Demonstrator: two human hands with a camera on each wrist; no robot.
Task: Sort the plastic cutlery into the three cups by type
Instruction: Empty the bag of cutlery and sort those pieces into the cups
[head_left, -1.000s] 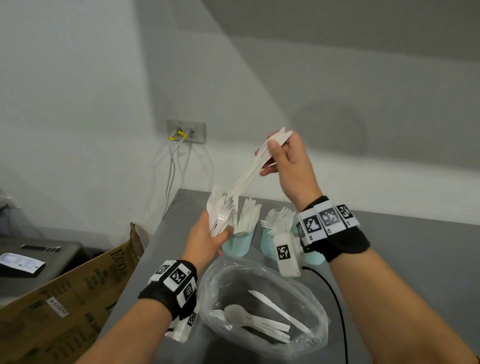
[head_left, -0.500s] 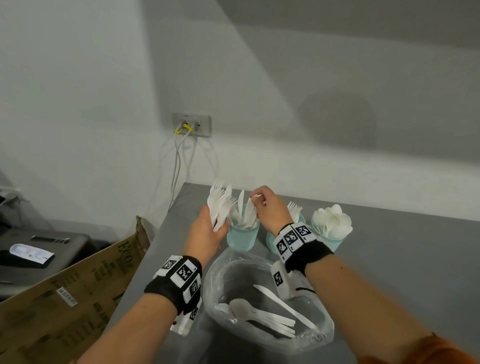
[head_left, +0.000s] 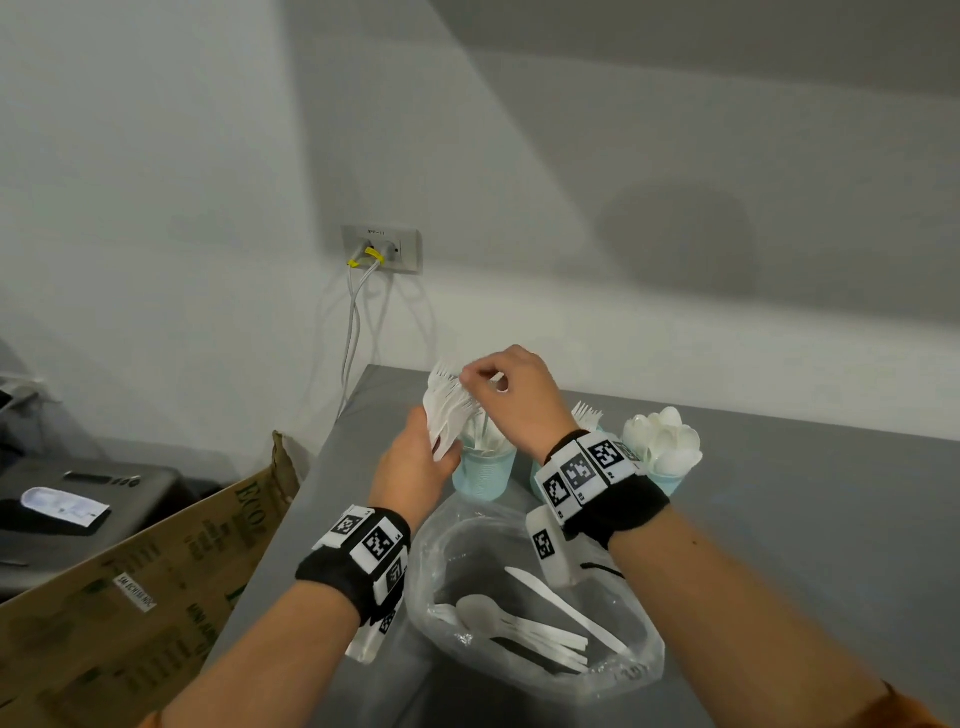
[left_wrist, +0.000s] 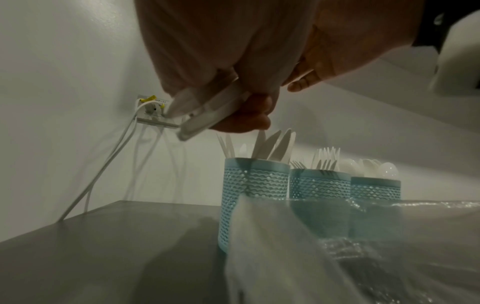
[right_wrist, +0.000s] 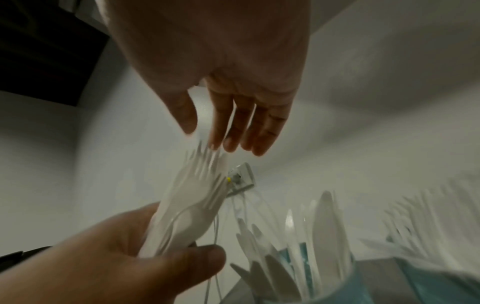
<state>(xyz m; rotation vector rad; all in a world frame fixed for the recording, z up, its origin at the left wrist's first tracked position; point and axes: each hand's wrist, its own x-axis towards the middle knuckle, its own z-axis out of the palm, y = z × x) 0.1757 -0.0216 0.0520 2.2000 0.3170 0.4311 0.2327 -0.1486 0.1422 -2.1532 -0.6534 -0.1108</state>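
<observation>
A grey surface (head_left: 779, 545) meets a white wall. On it lies a clear plastic bag (head_left: 535, 597) with a few loose white pieces inside. Behind it stand three teal cups: knives cup (head_left: 483, 475), forks cup (left_wrist: 319, 186), spoons cup (head_left: 667, 480). The left hand (head_left: 415, 467) grips a bundle of white forks (head_left: 447, 410) above the knives cup. The right hand (head_left: 514, 395), fingers bent, reaches its fingertips (right_wrist: 228, 144) to the tines, seemingly pinching one, though blur obscures it.
</observation>
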